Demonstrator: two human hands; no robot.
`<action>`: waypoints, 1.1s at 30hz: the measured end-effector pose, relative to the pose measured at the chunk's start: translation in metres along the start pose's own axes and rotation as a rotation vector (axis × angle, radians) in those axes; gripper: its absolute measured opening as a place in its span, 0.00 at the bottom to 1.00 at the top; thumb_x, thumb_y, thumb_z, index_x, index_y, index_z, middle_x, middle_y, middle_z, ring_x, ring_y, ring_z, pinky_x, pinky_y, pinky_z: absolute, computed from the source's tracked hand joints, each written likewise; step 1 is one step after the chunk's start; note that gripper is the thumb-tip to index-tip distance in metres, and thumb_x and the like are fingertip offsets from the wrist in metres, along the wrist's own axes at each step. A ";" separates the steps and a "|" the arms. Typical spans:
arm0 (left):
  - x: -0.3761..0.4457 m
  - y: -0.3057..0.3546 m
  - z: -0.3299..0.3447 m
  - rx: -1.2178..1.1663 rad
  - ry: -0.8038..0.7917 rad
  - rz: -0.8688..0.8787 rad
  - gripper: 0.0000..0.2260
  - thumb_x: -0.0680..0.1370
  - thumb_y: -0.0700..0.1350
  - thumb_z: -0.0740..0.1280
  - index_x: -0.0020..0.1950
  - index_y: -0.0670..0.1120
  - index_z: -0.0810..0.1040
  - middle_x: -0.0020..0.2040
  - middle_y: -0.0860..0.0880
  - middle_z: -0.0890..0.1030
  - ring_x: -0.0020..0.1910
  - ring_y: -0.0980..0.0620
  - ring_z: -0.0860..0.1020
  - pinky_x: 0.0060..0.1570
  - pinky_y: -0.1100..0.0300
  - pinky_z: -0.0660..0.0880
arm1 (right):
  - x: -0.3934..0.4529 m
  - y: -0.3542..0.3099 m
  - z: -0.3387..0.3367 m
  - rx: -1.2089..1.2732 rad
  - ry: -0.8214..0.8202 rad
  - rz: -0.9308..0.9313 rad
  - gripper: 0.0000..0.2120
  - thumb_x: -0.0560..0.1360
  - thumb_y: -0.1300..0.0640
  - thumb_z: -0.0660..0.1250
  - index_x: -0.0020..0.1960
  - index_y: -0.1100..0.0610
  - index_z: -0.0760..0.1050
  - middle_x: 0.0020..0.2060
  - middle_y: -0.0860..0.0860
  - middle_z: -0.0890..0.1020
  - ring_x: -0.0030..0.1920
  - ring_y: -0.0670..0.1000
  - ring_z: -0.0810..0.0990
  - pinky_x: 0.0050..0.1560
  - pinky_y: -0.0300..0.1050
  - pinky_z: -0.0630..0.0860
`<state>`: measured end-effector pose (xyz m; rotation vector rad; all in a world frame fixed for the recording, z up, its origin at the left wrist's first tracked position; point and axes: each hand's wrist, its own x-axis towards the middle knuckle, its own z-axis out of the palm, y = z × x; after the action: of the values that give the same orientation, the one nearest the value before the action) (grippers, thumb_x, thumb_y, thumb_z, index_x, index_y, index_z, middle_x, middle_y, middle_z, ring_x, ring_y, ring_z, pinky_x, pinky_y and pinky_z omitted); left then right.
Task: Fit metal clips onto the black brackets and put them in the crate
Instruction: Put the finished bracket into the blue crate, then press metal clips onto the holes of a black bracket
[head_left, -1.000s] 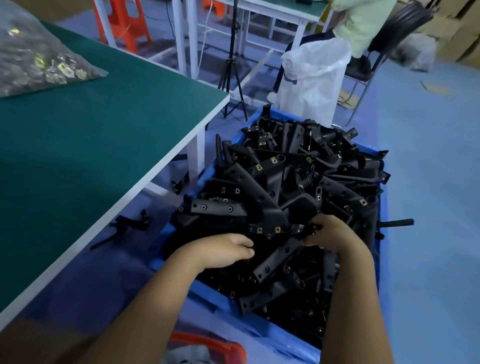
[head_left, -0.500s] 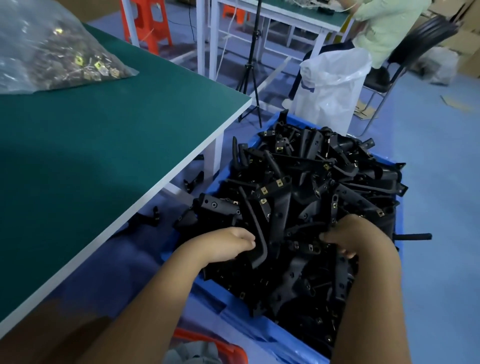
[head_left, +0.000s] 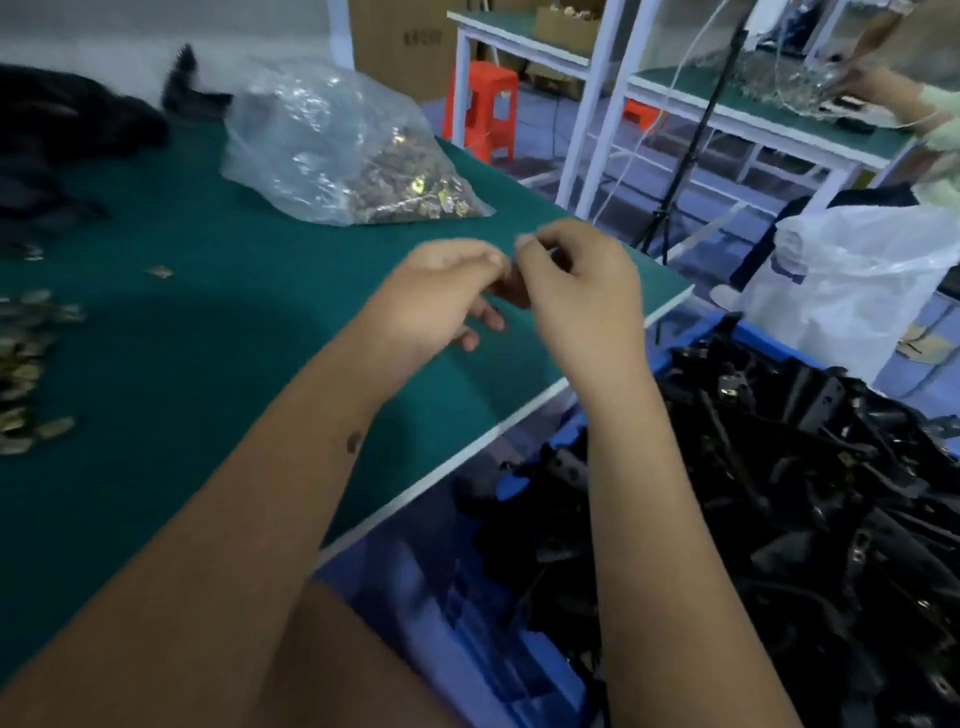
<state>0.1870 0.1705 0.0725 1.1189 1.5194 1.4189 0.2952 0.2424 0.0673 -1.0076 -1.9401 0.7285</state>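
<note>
My left hand (head_left: 441, 293) and my right hand (head_left: 579, 291) are raised together over the green table (head_left: 218, 332), fingers curled and fingertips touching each other. I see nothing held between them. To my right, below the table edge, the blue crate (head_left: 467, 613) is heaped with black brackets (head_left: 779, 493), some showing brass clips. A clear bag of metal clips (head_left: 353, 156) lies on the table behind my hands. Loose clips (head_left: 21, 364) are scattered at the left edge, and a dark, blurred pile of brackets (head_left: 62, 114) sits at the far left.
A white plastic bag (head_left: 852, 280) stands beyond the crate. Behind it are a tripod (head_left: 685, 156), an orange stool (head_left: 485, 109) and another workbench where a person's arm (head_left: 893, 93) works.
Both hands have left the bracket heap in the crate and risen over the table, meeting at the fingertips. The view has swung left toward the table.
</note>
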 end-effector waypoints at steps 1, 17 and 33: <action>-0.003 -0.002 -0.021 -0.020 0.105 0.028 0.16 0.83 0.40 0.57 0.38 0.48 0.78 0.31 0.56 0.81 0.26 0.58 0.75 0.25 0.67 0.68 | 0.003 -0.014 0.020 0.066 -0.015 -0.034 0.09 0.77 0.51 0.63 0.41 0.53 0.78 0.34 0.49 0.81 0.39 0.51 0.80 0.43 0.50 0.77; -0.122 -0.077 -0.250 -0.079 1.339 -0.019 0.15 0.82 0.42 0.57 0.39 0.49 0.77 0.34 0.52 0.78 0.30 0.57 0.71 0.33 0.63 0.68 | -0.041 -0.130 0.277 0.126 -0.555 -0.373 0.07 0.80 0.54 0.60 0.54 0.50 0.75 0.41 0.45 0.79 0.35 0.46 0.76 0.33 0.44 0.67; -0.085 -0.098 -0.294 0.016 1.294 -0.210 0.13 0.79 0.46 0.59 0.40 0.56 0.81 0.34 0.60 0.81 0.34 0.55 0.75 0.46 0.51 0.76 | 0.055 -0.142 0.361 -0.311 -0.744 -0.428 0.36 0.74 0.68 0.55 0.75 0.39 0.61 0.71 0.55 0.63 0.68 0.58 0.61 0.65 0.50 0.62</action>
<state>-0.0713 -0.0063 -0.0008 -0.1331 2.3575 2.0896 -0.0876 0.1730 0.0168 -0.4668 -2.8645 0.6045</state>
